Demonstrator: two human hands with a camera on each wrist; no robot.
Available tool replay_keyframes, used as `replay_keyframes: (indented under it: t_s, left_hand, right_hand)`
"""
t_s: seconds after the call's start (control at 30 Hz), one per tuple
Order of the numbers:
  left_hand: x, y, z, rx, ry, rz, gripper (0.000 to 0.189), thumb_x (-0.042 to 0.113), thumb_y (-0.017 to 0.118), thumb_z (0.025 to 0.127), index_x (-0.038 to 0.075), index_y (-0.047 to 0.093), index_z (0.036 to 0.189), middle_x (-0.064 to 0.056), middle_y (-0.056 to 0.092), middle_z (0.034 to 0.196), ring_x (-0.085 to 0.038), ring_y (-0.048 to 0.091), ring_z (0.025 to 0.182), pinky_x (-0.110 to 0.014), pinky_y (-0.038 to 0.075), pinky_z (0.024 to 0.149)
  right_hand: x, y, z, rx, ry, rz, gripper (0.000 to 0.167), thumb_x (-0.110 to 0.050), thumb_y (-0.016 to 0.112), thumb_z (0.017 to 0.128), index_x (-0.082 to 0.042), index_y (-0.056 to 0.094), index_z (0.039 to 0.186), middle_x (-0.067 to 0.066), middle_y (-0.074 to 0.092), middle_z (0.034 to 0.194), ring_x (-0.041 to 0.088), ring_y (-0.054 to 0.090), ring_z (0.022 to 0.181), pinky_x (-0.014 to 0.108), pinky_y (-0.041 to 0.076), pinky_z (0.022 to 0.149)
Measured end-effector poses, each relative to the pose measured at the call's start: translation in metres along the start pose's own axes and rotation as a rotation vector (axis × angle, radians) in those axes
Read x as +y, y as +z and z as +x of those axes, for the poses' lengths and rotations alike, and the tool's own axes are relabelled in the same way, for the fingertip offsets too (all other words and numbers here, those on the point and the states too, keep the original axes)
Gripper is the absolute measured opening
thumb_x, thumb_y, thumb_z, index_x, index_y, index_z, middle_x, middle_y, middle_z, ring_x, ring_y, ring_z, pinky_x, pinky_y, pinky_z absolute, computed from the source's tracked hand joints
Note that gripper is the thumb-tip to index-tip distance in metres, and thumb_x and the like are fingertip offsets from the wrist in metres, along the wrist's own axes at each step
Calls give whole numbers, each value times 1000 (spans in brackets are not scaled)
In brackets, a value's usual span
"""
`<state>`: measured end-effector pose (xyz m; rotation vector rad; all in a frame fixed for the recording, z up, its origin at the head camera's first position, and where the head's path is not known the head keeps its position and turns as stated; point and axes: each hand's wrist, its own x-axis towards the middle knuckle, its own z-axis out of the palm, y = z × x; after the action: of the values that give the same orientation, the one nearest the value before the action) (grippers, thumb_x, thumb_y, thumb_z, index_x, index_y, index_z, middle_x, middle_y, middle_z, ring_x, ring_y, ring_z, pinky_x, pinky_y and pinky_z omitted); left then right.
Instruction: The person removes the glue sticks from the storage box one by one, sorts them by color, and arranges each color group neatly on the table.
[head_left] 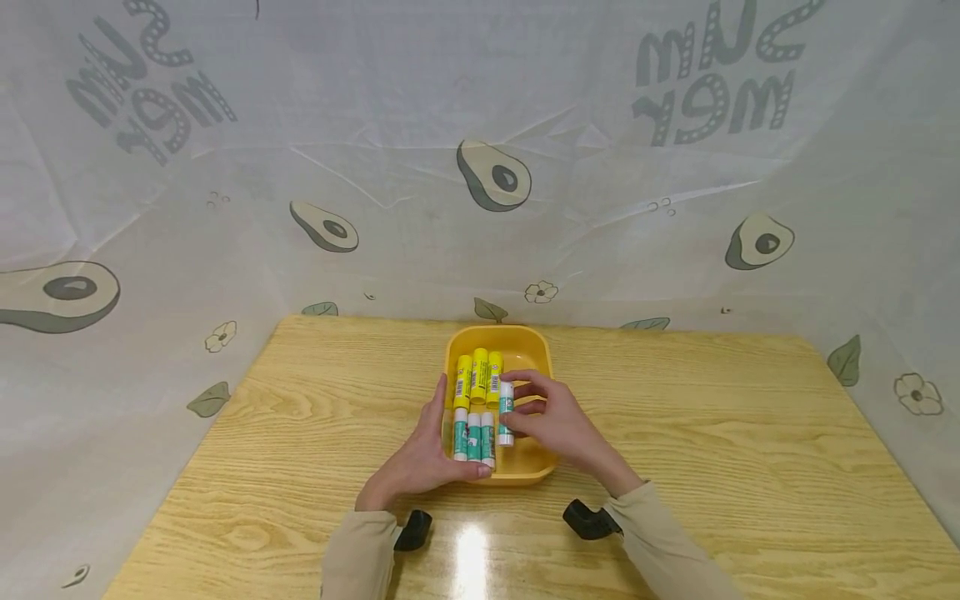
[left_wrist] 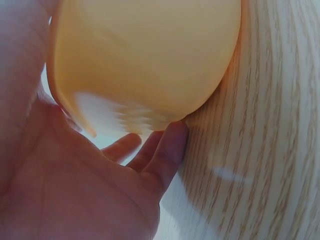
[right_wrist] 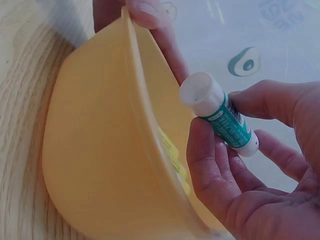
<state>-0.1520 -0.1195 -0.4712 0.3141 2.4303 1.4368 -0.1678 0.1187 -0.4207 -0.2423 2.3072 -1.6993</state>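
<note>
My right hand (head_left: 555, 423) pinches a white glue stick with a green label (head_left: 506, 436) between thumb and fingers, above the right side of an orange-yellow plastic bin (head_left: 517, 479). In the right wrist view this glue stick (right_wrist: 230, 125) is tilted beside the bin's rim. My left hand (head_left: 423, 460) grips the bin at its front left corner, thumb along the front rim and fingers against the outer left wall. Inside stand three yellow glue sticks (head_left: 478, 377) at the back left, and three green-and-white ones (head_left: 474, 437) in front of them.
The bin stands on a wood-grain table (head_left: 675, 433) near its far edge. A pale sheet printed with avocados (head_left: 615, 217) hangs behind and along both sides. Black wrist mounts (head_left: 591, 520) sit at both sleeves.
</note>
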Motion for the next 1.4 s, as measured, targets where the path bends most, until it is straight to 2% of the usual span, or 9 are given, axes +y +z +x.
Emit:
replay_keyframes:
  t_s: [0.1, 0.3, 0.53, 0.63, 0.83, 1.13, 1.4]
  left_hand:
    - [-1, 1, 0, 5, -1, -15, 143, 53, 93, 68, 42, -15, 161, -8, 5, 173, -36, 17, 157, -65, 21, 124]
    - [-2, 0, 1, 3, 5, -11, 144, 50, 93, 69, 39, -15, 162, -11, 4, 173, -38, 15, 157, -66, 21, 123]
    - [-3, -3, 5, -17, 14, -10, 145, 45, 95, 69, 37, -15, 163, -14, 3, 173, -39, 10, 158, -66, 18, 124]
    - [-3, -4, 5, -19, 17, -10, 145, 45, 95, 68, 37, -15, 163, -14, 1, 173, -39, 9, 159, -66, 18, 124]
    - [-3, -4, 4, -22, 19, -6, 144, 48, 94, 69, 36, -15, 163, -13, -2, 173, -39, 6, 159, -66, 17, 124]
    - [-3, -3, 5, -22, 19, -1, 146, 50, 94, 68, 36, -17, 162, -13, -2, 173, -38, 6, 159, -66, 17, 124]
    - [-1, -3, 6, -16, 11, -4, 149, 49, 95, 65, 34, -16, 163, -14, -2, 173, -38, 8, 159, -67, 17, 124]
  right_hand:
    - [0, -10, -7, 2, -22, -14, 54, -10, 74, 93, -10, 56, 144, 19, 57, 132, 26, 64, 106, 34, 61, 87]
    - [2, -31, -21, 39, -39, -9, 58, -11, 74, 94, -11, 53, 147, 21, 55, 134, 28, 64, 109, 28, 61, 84]
    - [9, -52, -35, 79, -65, 0, 60, -12, 75, 93, -10, 51, 149, 22, 56, 135, 29, 65, 110, 32, 63, 83]
    - [15, -59, -40, 90, -65, 15, 60, -11, 75, 93, -8, 51, 148, 24, 55, 135, 30, 65, 109, 33, 63, 81]
    - [24, -69, -47, 116, -39, -5, 60, -12, 74, 94, -9, 50, 149, 24, 55, 137, 29, 65, 110, 26, 61, 80]
    - [36, -83, -40, 140, -26, -23, 61, -8, 73, 94, -5, 49, 150, 26, 55, 136, 20, 66, 105, 28, 62, 80]
    - [45, -93, -17, 152, -26, -106, 61, -10, 73, 94, -4, 49, 150, 27, 57, 135, 33, 66, 111, 25, 61, 80]
